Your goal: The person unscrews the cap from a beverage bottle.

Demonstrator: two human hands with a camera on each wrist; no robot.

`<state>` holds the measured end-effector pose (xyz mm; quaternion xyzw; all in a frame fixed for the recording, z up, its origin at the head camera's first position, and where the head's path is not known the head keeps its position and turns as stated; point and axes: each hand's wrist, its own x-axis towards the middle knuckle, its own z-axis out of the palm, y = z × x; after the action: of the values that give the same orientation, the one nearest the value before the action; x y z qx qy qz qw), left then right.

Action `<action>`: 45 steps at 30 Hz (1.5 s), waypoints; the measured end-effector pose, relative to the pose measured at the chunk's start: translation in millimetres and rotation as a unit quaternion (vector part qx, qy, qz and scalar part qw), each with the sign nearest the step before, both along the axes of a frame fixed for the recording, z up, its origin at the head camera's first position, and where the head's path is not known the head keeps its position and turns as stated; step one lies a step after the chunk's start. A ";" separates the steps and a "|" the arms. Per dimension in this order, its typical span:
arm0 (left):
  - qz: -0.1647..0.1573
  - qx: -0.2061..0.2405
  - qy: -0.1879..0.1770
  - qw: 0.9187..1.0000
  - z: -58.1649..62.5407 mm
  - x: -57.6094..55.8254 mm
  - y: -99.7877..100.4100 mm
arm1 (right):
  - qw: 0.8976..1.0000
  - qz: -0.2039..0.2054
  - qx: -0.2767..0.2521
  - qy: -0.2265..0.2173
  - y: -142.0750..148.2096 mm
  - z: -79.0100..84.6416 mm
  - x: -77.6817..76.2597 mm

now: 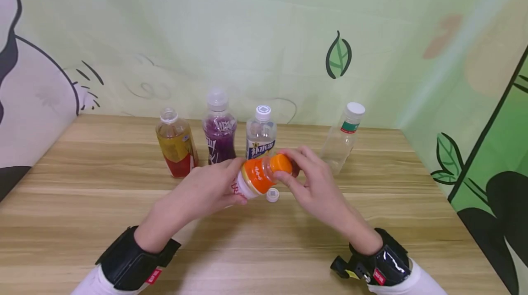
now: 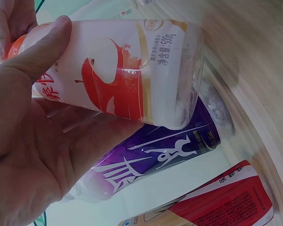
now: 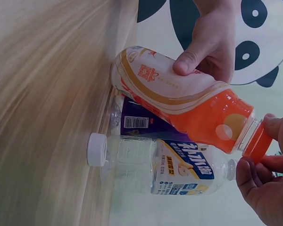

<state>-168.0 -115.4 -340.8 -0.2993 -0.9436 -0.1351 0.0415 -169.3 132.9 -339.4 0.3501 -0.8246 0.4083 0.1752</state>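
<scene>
My left hand [image 1: 204, 188] grips the body of a plastic drink bottle [image 1: 255, 177] with a white and orange label. The bottle tilts, its neck up toward the right. At that end my right hand [image 1: 316, 186] pinches the orange cap [image 1: 281, 164] between thumb and fingers. The cap sits on the bottle's mouth. An apple picture shows on the label [image 2: 104, 77] in the left wrist view. Below the held bottle, a small white cap [image 1: 272, 195] lies on the table.
Behind my hands stand a red and gold labelled bottle [image 1: 176, 146] with a bare neck, a purple bottle [image 1: 219, 134] and a clear bottle [image 1: 261, 135] with a blue and white label. To the right is a clear white-capped bottle [image 1: 340, 141]. A printed green backdrop [image 1: 264, 34] borders the wooden table [image 1: 255, 258].
</scene>
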 end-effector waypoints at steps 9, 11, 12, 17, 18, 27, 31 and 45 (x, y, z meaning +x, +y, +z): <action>0.001 0.002 -0.002 1.000 0.4 0.9 1.2 | 1.000 -0.009 -0.011 -0.008 -0.1 -0.5 1.2; 0.002 0.001 -0.002 1.000 0.2 0.8 1.2 | 1.000 -0.011 -0.015 -0.013 -0.5 -0.6 1.5; 0.002 0.001 -0.002 1.000 0.3 0.9 1.3 | 1.000 -0.012 -0.018 -0.014 -0.7 -0.6 1.6; 0.008 -0.007 -0.008 1.000 0.4 1.0 2.1 | 0.999 -0.021 -0.032 -0.020 -2.1 -0.9 1.0; 0.009 -0.010 -0.008 1.000 0.4 1.1 2.4 | 0.999 -0.024 -0.035 -0.021 -2.4 -0.8 1.1; 0.010 -0.019 0.001 1.000 0.7 2.4 3.6 | 0.997 -0.053 -0.043 -0.026 -4.8 -2.1 2.2; 0.016 -0.019 0.002 1.000 0.8 2.4 4.0 | 0.996 -0.062 -0.044 -0.035 -4.8 -2.6 2.1; 0.014 -0.012 0.005 1.000 0.9 0.8 4.0 | 0.995 -0.073 -0.046 -0.048 -6.0 -2.8 2.5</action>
<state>-167.2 -111.4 -339.8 -0.2872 -0.9491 -0.1211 0.0448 -166.9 126.9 -342.2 0.2605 -0.8357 0.4485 0.1805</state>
